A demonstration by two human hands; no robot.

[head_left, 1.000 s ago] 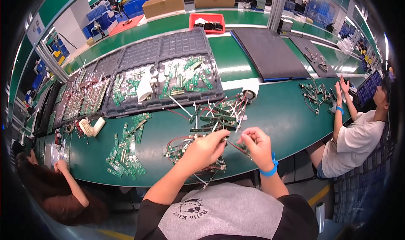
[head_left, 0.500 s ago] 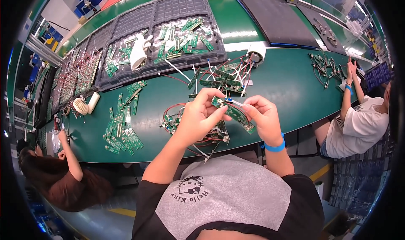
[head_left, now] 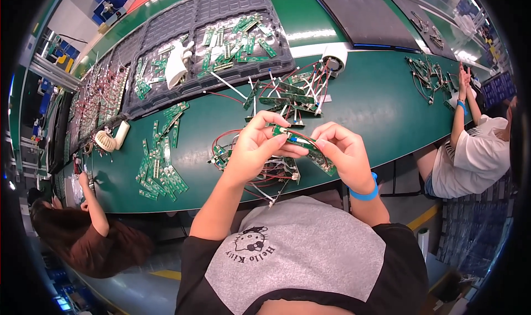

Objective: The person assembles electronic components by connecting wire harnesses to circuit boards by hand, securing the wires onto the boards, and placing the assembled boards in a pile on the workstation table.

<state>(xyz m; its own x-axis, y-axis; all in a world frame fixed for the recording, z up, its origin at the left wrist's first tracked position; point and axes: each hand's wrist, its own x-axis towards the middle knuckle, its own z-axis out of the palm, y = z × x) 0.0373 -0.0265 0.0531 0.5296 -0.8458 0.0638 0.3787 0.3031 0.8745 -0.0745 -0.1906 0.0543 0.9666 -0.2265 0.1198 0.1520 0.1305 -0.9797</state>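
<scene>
A long green circuit board (head_left: 319,161) is held up above the table's near edge, tilted down to the right. My left hand (head_left: 255,146) pinches its left end between thumb and fingers. Across the board lies a short white flat cable (head_left: 302,143) with a blue end, and a thin red wire runs beside it. My right hand (head_left: 345,151), with a blue wristband, is closed with thumb and forefinger on the cable's right end against the board; the fingertips partly hide it. Under my hands is a pile of wired boards (head_left: 285,171).
Loose green boards (head_left: 160,168) lie to the left. Behind them stand black trays (head_left: 221,8) of boards with a white glove (head_left: 177,63). More wired boards (head_left: 293,96) and a white handheld fan (head_left: 334,57) are ahead. People sit at both sides.
The white cable, raised off the board before, now lies along it, its blue end further left and lower. My right hand has shifted slightly left over the board.
</scene>
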